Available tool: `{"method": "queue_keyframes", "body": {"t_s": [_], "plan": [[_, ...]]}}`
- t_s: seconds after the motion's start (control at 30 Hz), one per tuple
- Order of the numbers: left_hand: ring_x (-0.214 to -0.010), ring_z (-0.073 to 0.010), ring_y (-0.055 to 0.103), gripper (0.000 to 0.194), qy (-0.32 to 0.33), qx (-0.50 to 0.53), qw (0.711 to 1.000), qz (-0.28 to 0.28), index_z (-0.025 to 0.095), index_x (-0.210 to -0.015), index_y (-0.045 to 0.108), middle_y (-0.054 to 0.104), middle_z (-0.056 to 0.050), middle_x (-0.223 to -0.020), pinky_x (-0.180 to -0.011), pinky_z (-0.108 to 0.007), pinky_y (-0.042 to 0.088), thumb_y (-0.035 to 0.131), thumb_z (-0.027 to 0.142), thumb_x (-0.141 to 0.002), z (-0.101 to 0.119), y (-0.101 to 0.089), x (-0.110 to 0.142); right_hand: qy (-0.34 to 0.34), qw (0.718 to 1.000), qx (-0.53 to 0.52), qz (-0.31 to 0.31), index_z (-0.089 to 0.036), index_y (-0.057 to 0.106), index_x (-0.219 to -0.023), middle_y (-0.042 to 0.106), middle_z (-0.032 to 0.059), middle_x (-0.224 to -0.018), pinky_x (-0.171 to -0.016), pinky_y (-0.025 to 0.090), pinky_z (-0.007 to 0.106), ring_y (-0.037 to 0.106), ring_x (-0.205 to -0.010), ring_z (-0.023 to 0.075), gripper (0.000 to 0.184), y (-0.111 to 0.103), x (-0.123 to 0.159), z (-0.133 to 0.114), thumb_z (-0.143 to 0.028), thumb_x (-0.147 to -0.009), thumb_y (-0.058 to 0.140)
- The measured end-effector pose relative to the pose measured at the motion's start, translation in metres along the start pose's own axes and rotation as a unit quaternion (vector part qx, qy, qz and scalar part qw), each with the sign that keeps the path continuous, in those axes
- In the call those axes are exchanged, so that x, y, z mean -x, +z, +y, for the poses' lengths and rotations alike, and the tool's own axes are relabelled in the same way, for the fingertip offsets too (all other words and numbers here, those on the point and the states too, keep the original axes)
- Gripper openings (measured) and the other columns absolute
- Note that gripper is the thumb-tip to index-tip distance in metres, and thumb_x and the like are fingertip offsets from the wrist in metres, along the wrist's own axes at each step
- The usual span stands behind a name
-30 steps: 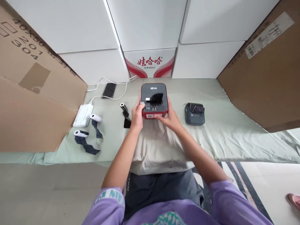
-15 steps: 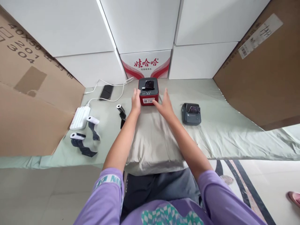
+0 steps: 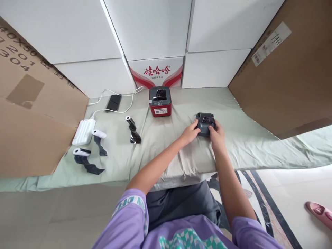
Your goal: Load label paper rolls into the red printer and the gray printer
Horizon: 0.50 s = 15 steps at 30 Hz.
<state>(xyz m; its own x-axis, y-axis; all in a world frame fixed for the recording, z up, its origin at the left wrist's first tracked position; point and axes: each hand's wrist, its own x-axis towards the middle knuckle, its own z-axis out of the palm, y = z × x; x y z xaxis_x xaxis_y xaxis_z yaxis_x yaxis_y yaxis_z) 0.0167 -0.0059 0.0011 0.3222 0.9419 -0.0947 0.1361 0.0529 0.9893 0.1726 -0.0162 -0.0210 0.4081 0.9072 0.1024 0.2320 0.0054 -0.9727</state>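
Both my hands are on a small dark grey label printer (image 3: pixel 204 130) that sits on the cloth right of centre. My left hand (image 3: pixel 190 133) grips its left side, thumb at the front. Around its right front corner my right hand (image 3: pixel 217 135) is closed, thumb on top. A shiny black strip sticks out of its top. Further back stands a red and black printer (image 3: pixel 160 109), touched by neither hand, with a black strip in its top slot too. To its left lies a small roll with black film (image 3: pixel 132 127) trailing from it.
At the left lie a white power bank (image 3: pixel 83 132) with a white cable, a black phone (image 3: pixel 113 103) and two more rolls (image 3: pixel 99 134) with dark film. Cardboard boxes (image 3: pixel 33 121) flank both sides. White boxes (image 3: pixel 150 29) stand behind. A pink shoe (image 3: pixel 320 212) shows on the floor.
Both hands have left the red and black printer and moved right onto the grey label printer, closing on its sides. The view has shifted slightly. More of the middle film roll now shows.
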Motion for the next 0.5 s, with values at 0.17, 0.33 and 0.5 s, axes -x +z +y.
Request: {"method": "queue_keyframes", "body": {"t_s": [0.17, 0.33, 0.5], "plan": [[-0.16, -0.0326, 0.031, 0.073, 0.073, -0.011, 0.992, 0.101, 0.022, -0.157, 0.054, 0.038, -0.003, -0.17, -0.135, -0.047, 0.023, 0.064, 0.021, -0.085, 0.011, -0.045, 0.069, -0.064, 0.993, -0.025, -0.091, -0.021, 0.052, -0.154, 0.053, 0.0103, -0.161, -0.133, 0.024, 0.056, 0.043, -0.154, 0.0303, 0.064, 0.031, 0.055, -0.045, -0.041, -0.094, 0.056], [-0.154, -0.0344, 0.044, 0.063, 0.049, 0.004, 0.968, 0.248, 0.023, -0.15, 0.061, 0.054, -0.006, -0.16, -0.131, -0.052, 0.034, 0.063, 0.022, -0.086, -0.016, -0.087, 0.132, -0.048, 0.98, -0.012, -0.192, -0.017, 0.044, -0.161, 0.046, 0.0136, -0.166, -0.133, 0.026, 0.055, 0.039, -0.157, 0.0328, 0.07, 0.091, 0.107, -0.065, -0.041, -0.095, 0.053], [-0.154, -0.0338, 0.045, 0.063, 0.016, -0.003, 0.961, 0.275, 0.023, -0.15, 0.061, 0.053, -0.007, -0.161, -0.131, -0.052, 0.033, 0.064, 0.023, -0.087, -0.044, -0.1, 0.149, -0.021, 0.971, 0.025, -0.237, -0.013, 0.04, -0.162, 0.042, 0.0171, -0.167, -0.133, 0.025, 0.059, 0.038, -0.158, 0.0355, 0.075, 0.112, 0.122, -0.049, -0.044, -0.095, 0.053]]}}
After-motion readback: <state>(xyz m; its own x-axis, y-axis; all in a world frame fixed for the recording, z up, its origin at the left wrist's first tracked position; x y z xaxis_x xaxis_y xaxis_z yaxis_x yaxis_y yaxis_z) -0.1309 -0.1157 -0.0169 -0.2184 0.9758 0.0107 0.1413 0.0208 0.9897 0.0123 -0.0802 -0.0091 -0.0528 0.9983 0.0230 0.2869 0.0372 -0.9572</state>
